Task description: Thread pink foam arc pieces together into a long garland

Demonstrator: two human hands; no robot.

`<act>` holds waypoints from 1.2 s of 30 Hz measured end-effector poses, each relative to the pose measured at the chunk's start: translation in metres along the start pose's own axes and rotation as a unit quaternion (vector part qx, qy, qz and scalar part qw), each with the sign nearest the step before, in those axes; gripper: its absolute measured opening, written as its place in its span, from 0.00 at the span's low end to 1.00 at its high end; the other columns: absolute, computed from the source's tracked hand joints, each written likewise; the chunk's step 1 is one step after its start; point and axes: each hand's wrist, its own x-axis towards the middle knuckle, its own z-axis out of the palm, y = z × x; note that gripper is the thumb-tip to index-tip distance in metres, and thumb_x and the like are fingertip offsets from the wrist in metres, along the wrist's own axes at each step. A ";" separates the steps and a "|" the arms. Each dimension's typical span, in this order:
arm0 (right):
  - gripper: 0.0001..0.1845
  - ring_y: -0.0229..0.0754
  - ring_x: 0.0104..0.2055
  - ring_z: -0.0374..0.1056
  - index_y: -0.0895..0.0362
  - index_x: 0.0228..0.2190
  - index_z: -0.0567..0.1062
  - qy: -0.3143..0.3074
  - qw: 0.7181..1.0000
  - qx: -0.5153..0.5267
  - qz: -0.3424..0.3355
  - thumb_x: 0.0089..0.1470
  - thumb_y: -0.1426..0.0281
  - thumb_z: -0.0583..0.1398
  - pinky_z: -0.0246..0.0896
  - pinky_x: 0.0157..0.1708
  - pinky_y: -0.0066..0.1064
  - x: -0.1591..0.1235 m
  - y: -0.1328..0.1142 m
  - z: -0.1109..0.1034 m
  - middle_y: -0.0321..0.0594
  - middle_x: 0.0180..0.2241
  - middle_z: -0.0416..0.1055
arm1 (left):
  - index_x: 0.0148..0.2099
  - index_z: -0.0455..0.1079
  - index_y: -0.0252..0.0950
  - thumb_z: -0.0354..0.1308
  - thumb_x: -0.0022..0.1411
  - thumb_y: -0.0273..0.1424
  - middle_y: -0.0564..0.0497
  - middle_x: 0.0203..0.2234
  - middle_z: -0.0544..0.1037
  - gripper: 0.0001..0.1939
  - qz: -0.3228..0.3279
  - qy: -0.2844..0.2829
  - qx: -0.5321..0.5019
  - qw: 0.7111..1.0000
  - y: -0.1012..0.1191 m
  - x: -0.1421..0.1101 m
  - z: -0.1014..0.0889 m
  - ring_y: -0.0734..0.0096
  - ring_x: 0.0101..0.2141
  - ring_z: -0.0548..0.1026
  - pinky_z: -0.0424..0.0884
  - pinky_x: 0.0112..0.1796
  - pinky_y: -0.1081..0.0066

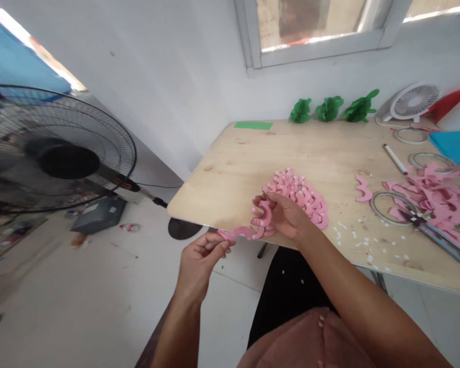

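Between my two hands hangs a pink paper chain (244, 232) of curved pieces, just off the table's front edge. My left hand (201, 258) pinches its left end between thumb and fingers. Over the table edge, my right hand (285, 214) has its fingers curled round a pink curved paper piece (267, 212) at the other end. Whether that piece is joined to the chain I cannot tell. Right behind my right hand lies a heap of pink curved paper pieces (306, 197), several with small white patches on them.
Scissors (440, 237), tape rings (393, 207), pink scraps (440, 204) and a white marker (394, 159) lie on the table's right side. White bits (371, 245) are scattered nearer. Green paper shapes (329, 109) and a small fan (414, 102) line the wall. A large fan (69, 158) stands left.
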 end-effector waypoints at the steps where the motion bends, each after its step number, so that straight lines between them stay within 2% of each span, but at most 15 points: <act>1: 0.04 0.39 0.33 0.67 0.57 0.25 0.74 -0.003 1.000 0.025 0.006 0.46 0.69 0.63 0.64 0.35 0.34 -0.005 -0.004 0.001 0.38 0.30 0.72 | 0.26 0.71 0.33 0.66 0.45 0.30 0.51 0.21 0.76 0.07 0.005 -0.030 0.015 0.999 0.004 0.002 0.005 0.75 0.22 0.70 0.66 0.26 0.74; 4: 0.03 0.41 0.42 0.67 0.56 0.25 0.75 -0.025 0.999 0.013 -0.031 0.47 0.69 0.63 0.62 0.44 0.36 -0.027 -0.018 0.001 0.38 0.33 0.73 | 0.27 0.70 0.34 0.64 0.47 0.30 0.50 0.23 0.76 0.06 0.034 -0.085 0.055 0.994 0.013 0.007 0.022 0.74 0.24 0.71 0.65 0.27 0.74; 7: 0.03 0.42 0.41 0.69 0.54 0.28 0.77 0.008 0.994 -0.101 -0.041 0.47 0.69 0.64 0.61 0.43 0.38 -0.056 -0.030 -0.003 0.39 0.36 0.75 | 0.27 0.70 0.34 0.62 0.49 0.30 0.50 0.25 0.76 0.05 0.068 -0.120 0.098 0.986 0.021 0.009 0.037 0.72 0.28 0.72 0.66 0.30 0.73; 9: 0.05 0.42 0.42 0.68 0.53 0.30 0.78 0.037 0.974 -0.218 -0.059 0.48 0.69 0.63 0.61 0.44 0.37 -0.074 -0.034 -0.007 0.40 0.40 0.74 | 0.28 0.70 0.34 0.61 0.50 0.30 0.50 0.24 0.75 0.05 0.079 -0.150 0.126 0.977 0.028 0.009 0.045 0.71 0.28 0.72 0.66 0.30 0.73; 12: 0.05 0.45 0.48 0.66 0.55 0.28 0.78 0.016 0.938 -0.335 -0.090 0.51 0.68 0.61 0.62 0.45 0.35 -0.092 -0.033 -0.009 0.40 0.47 0.70 | 0.28 0.70 0.34 0.61 0.50 0.30 0.52 0.23 0.74 0.05 0.090 -0.187 0.149 0.967 0.038 0.007 0.054 0.72 0.27 0.71 0.66 0.30 0.73; 14: 0.07 0.43 0.40 0.69 0.55 0.28 0.77 0.038 0.918 -0.386 -0.088 0.51 0.66 0.60 0.66 0.37 0.33 -0.097 -0.031 -0.008 0.41 0.42 0.71 | 0.28 0.70 0.35 0.60 0.51 0.30 0.52 0.23 0.74 0.04 0.088 -0.202 0.148 0.964 0.044 0.006 0.060 0.72 0.27 0.70 0.65 0.30 0.73; 16: 0.07 0.41 0.32 0.70 0.55 0.28 0.77 0.063 0.906 -0.407 -0.092 0.50 0.66 0.60 0.67 0.31 0.32 -0.100 -0.028 -0.008 0.38 0.32 0.73 | 0.27 0.70 0.35 0.61 0.50 0.30 0.52 0.22 0.74 0.04 0.084 -0.201 0.135 0.967 0.047 0.005 0.066 0.72 0.26 0.71 0.65 0.29 0.73; 18: 0.07 0.41 0.30 0.69 0.56 0.27 0.77 0.078 0.900 -0.415 -0.110 0.50 0.66 0.61 0.66 0.31 0.32 -0.102 -0.024 -0.010 0.37 0.27 0.72 | 0.26 0.71 0.34 0.62 0.48 0.29 0.50 0.23 0.75 0.04 0.074 -0.185 0.101 0.975 0.047 0.003 0.073 0.71 0.26 0.71 0.65 0.29 0.73; 20: 0.08 0.41 0.31 0.69 0.56 0.27 0.77 0.090 0.901 -0.406 -0.124 0.50 0.66 0.60 0.66 0.33 0.32 -0.103 -0.021 -0.013 0.37 0.27 0.73 | 0.28 0.71 0.34 0.64 0.45 0.28 0.49 0.24 0.76 0.06 0.052 -0.155 0.039 0.986 0.044 0.000 0.080 0.70 0.27 0.73 0.66 0.30 0.72; 23: 0.09 0.42 0.32 0.69 0.56 0.29 0.78 0.116 0.910 -0.377 -0.129 0.51 0.65 0.59 0.64 0.34 0.33 -0.106 -0.015 -0.019 0.39 0.28 0.74 | 0.37 0.70 0.35 0.66 0.42 0.27 0.51 0.25 0.77 0.16 0.001 -0.090 -0.073 0.993 0.034 -0.008 0.090 0.71 0.28 0.73 0.67 0.31 0.73; 26: 0.08 0.42 0.33 0.69 0.56 0.26 0.77 0.143 0.909 -0.364 -0.142 0.51 0.65 0.60 0.63 0.35 0.32 -0.109 -0.010 -0.022 0.38 0.29 0.74 | 0.35 0.70 0.33 0.65 0.44 0.29 0.51 0.25 0.76 0.13 -0.045 -0.046 -0.136 0.989 0.021 -0.015 0.098 0.74 0.27 0.73 0.66 0.30 0.74; 30: 0.07 0.42 0.35 0.68 0.56 0.26 0.76 0.155 0.903 -0.369 -0.153 0.51 0.67 0.60 0.62 0.37 0.33 -0.112 -0.005 -0.021 0.38 0.29 0.73 | 0.32 0.72 0.32 0.66 0.42 0.29 0.52 0.24 0.75 0.12 -0.104 -0.069 -0.180 0.976 0.014 -0.021 0.106 0.71 0.28 0.74 0.66 0.30 0.74; 36: 0.06 0.41 0.34 0.68 0.56 0.28 0.76 0.167 0.898 -0.370 -0.168 0.51 0.68 0.59 0.61 0.37 0.32 -0.114 -0.002 -0.024 0.38 0.29 0.73 | 0.31 0.74 0.32 0.65 0.44 0.29 0.52 0.23 0.76 0.09 -0.076 -0.080 -0.200 0.974 0.021 -0.025 0.111 0.74 0.27 0.73 0.68 0.34 0.72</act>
